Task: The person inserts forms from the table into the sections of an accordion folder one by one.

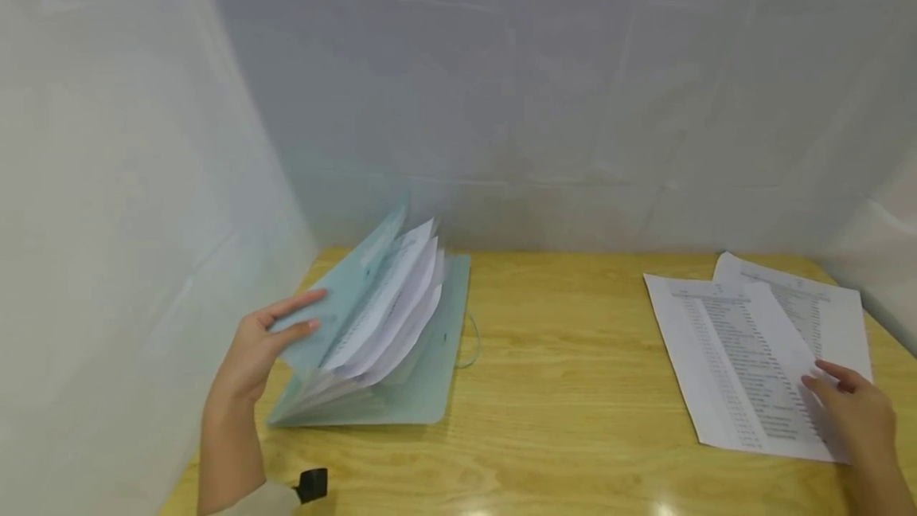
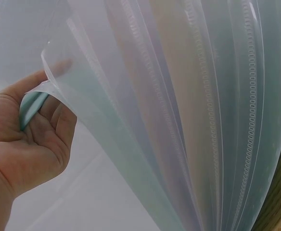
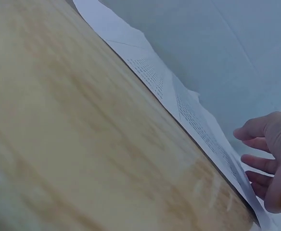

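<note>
At the left of the table lies a light teal display folder [image 1: 438,388], spread partly open with printed sheets in its clear sleeves [image 1: 390,305]. My left hand [image 1: 261,341] grips its raised front cover by the outer edge; the left wrist view shows the fingers bent round the cover and clear sleeve edges [image 2: 145,96]. On the right, my right hand [image 1: 856,412] is over the lower right edge of a printed sheet [image 1: 731,365]. In the right wrist view its loosely bent fingers [image 3: 258,163] are right beside the sheet's edge, thumb apart from it.
A second printed sheet [image 1: 834,317] lies partly under the first. A thin elastic loop [image 1: 474,345] sticks out from the folder's right edge. The wooden table [image 1: 559,373] stretches between folder and sheets, with pale sheeting [image 1: 501,102] behind. A black strap end [image 1: 313,485] hangs by the left sleeve.
</note>
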The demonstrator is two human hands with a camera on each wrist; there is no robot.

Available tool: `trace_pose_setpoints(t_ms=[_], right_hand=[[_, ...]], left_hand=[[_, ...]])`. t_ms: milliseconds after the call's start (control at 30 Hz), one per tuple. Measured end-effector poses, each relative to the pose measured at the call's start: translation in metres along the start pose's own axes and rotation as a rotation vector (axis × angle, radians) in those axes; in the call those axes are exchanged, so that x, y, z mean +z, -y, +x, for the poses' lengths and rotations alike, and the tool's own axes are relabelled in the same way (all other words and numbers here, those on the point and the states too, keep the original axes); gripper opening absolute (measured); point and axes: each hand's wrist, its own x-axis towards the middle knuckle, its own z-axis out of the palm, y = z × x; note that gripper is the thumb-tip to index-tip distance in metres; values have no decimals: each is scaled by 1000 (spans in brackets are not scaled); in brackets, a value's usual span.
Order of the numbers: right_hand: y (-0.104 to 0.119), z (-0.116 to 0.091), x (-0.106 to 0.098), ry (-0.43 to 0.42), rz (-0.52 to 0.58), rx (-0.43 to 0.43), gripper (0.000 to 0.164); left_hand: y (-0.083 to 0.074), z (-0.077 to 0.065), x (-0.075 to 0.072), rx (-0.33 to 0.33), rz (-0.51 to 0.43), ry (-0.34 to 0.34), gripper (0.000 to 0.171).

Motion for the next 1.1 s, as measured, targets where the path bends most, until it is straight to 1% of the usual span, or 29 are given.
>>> trace_pose_setpoints(t_ms=[67,167,367,500,600,733,833,933,1100], right_hand=[[-1,-1,1,13,-15,9,58],[-1,-3,1,42,-68,0,61],[0,-8,0,110,-194,-102,63],[0,-10,0,134,-225,-147,62],[1,-13,2,152,-253,-220,60],[6,-16,5,187,-280,-355,56],[11,-21,10,200,-277,-446,53],[16,-28,16,209,-275,-506,51],[26,-37,28,229,-266,-560,53]], left_hand=[[0,0,0,4,4,3,45],[0,0,-1,5,13,7,45],[0,0,0,-3,20,13,46],[0,0,0,-7,10,11,46],[-1,0,0,-11,-2,8,46],[-1,-1,-1,-15,1,7,47],[-1,-1,-1,-16,13,5,47],[0,-1,-2,-16,9,6,47],[2,0,-2,-20,0,5,46]])
